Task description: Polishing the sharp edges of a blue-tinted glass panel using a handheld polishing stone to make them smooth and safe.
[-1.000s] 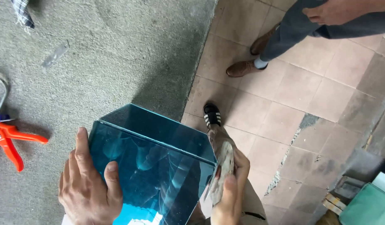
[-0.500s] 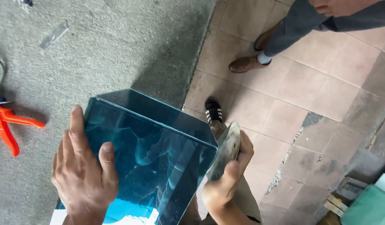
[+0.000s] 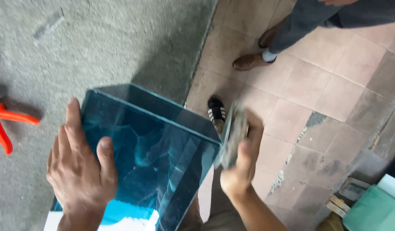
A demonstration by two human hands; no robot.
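Since half a second back, the tinted blue glass box (image 3: 150, 158) has swung a little toward me and my right hand (image 3: 240, 167) has slid up along its right-hand corner, blurred with motion. That hand is clamped shut around a grey, flat block (image 3: 234, 137) (a rubbing stone or a folded pad, I cannot tell which), pressed against the vertical edge where two panes meet. My left hand (image 3: 80, 171) lies spread flat on the near face of the box, fingers apart and thumb resting on the glass, bracing rather than gripping. As I judge it, the step in hand is dressing or wiping that corner edge, and the next stroke calls for steady counter-pressure from the left palm so the box does not twist, with the block kept square to the arris. Outward from the grip, the box leans over the border between the grey felt-covered bench top (image 3: 99, 47) and the tiled floor (image 3: 334, 98) below; its upper rim is bare and sharp-looking. Just beyond my right hand is my own striped shoe (image 3: 216, 112), and farther off another person's brown shoes (image 3: 251, 62), well apart. To the left of my bracing hand lie orange-handled pliers (image 3: 7, 126), clear of the box. Room to the right is open.
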